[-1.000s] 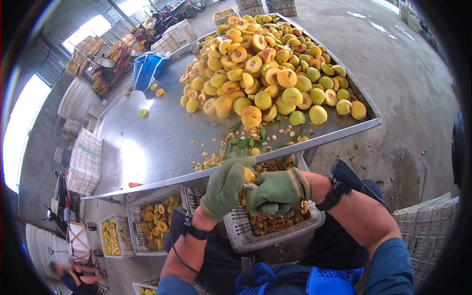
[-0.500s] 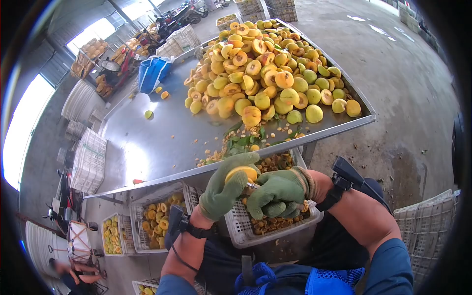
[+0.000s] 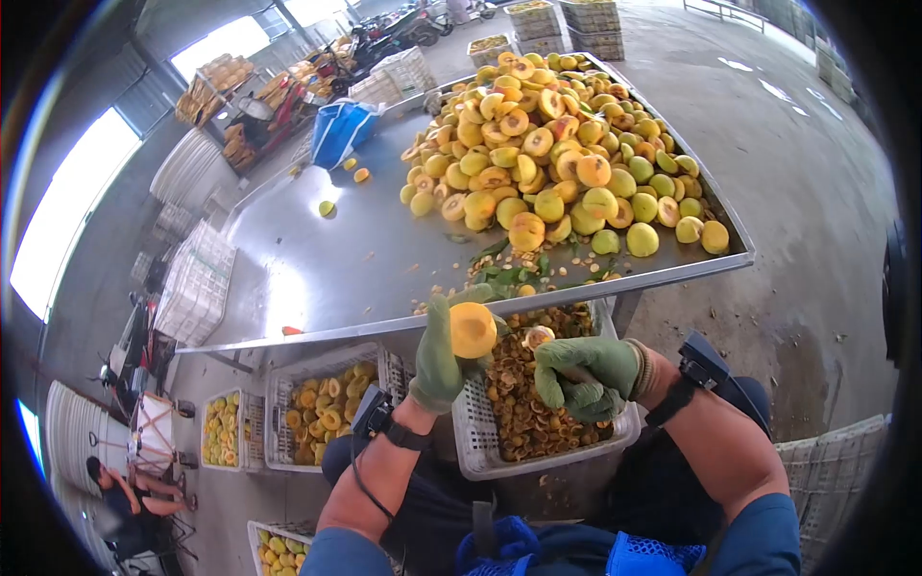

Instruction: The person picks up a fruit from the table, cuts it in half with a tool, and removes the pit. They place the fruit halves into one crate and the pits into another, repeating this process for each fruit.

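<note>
My left hand [image 3: 434, 370], in a green glove, grips a halved yellow peach [image 3: 473, 331] with its hollowed cut face turned up toward me. My right hand [image 3: 591, 376], gloved too, is closed around a small pitting tool, most of it hidden by the fingers. A pale, reddish bit that looks like a peach pit [image 3: 538, 337] is at the tool's tip, apart from the peach. Below both hands stands a white plastic crate [image 3: 490, 468] filled with brown pits and scraps. A heap of halved peaches [image 3: 538, 144] lies on the metal table [image 3: 355, 259] ahead.
The table's raised front edge [image 3: 663, 279] runs just beyond my hands. To the left on the floor are a crate of peach halves [image 3: 279, 451] and a smaller crate [image 3: 216, 466]. A blue bag [image 3: 341, 134] lies on the table. A seated person [image 3: 134, 499] is at lower left.
My hands have moved apart. The tool has come away from the peach with the pit-like bit at its tip, and the peach's cut face has turned into view.
</note>
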`<action>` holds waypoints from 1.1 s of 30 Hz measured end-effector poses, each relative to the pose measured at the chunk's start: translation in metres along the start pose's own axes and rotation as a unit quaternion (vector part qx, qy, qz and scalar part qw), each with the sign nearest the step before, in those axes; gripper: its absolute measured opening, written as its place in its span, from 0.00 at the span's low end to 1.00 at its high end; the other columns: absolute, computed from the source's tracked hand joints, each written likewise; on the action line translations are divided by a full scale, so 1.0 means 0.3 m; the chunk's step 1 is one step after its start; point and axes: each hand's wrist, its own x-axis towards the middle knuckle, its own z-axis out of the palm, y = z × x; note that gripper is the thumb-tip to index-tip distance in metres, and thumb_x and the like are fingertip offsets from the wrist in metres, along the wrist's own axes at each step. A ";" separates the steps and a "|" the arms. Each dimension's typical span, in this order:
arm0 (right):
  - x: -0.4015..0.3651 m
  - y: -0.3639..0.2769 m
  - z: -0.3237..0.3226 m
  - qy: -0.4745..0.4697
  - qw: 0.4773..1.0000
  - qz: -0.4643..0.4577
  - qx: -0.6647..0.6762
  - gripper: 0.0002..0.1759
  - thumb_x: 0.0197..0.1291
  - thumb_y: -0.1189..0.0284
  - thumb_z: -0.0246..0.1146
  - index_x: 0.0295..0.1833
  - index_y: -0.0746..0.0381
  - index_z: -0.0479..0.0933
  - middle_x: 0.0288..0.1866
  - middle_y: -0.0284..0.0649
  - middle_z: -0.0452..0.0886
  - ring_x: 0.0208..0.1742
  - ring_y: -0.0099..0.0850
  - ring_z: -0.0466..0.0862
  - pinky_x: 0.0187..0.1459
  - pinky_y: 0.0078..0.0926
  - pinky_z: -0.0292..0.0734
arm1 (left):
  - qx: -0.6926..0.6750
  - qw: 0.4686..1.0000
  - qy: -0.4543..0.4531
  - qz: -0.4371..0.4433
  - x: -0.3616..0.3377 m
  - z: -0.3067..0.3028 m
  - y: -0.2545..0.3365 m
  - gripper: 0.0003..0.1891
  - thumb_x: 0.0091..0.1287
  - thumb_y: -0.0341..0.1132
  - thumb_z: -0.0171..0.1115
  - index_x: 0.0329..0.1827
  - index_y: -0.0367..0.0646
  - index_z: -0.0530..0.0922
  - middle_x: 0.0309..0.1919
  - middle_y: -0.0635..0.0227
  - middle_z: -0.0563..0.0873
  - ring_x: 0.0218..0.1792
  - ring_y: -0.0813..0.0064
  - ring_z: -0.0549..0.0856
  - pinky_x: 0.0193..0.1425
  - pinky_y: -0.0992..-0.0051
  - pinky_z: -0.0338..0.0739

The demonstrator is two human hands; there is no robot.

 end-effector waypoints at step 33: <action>0.084 0.066 0.101 0.352 0.729 -0.043 -0.585 0.19 0.68 0.56 0.62 0.54 0.59 0.81 0.49 0.53 0.88 0.52 0.55 0.86 0.55 0.48 0.80 | 0.569 0.783 -0.006 0.252 0.333 -0.195 0.135 0.24 0.74 0.49 0.63 0.59 0.35 0.81 0.49 0.47 0.89 0.49 0.59 0.90 0.52 0.63 0.83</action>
